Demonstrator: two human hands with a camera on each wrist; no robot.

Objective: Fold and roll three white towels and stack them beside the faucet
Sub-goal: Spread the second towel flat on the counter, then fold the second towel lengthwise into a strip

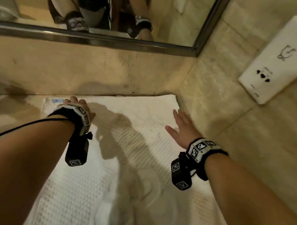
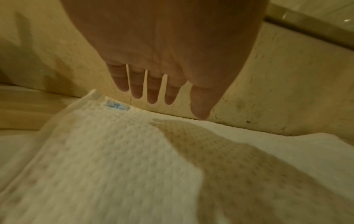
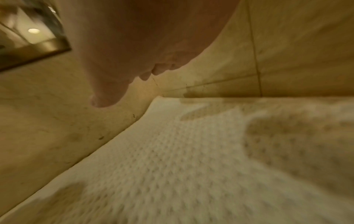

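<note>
Towel (image 1: 138, 149), white and waffle-textured, lies spread flat across the centre and lower part of the head view, its long axis running from the bottom edge up to the wall (image 1: 92, 69), its far edge against the wall's foot and its blue tag (image 2: 117, 105) at the far-left corner. Left hand (image 1: 76, 104) hovers palm-down over that corner, fingers (image 2: 137, 84) straight, slightly spread and holding nothing; right hand (image 1: 182, 127) hovers over the far-right corner, open with fingers extended and empty. Both far corners lie directly beneath the fingertips, equally near each hand, which suits drawing the far edge toward the bottom of the frame.
</note>
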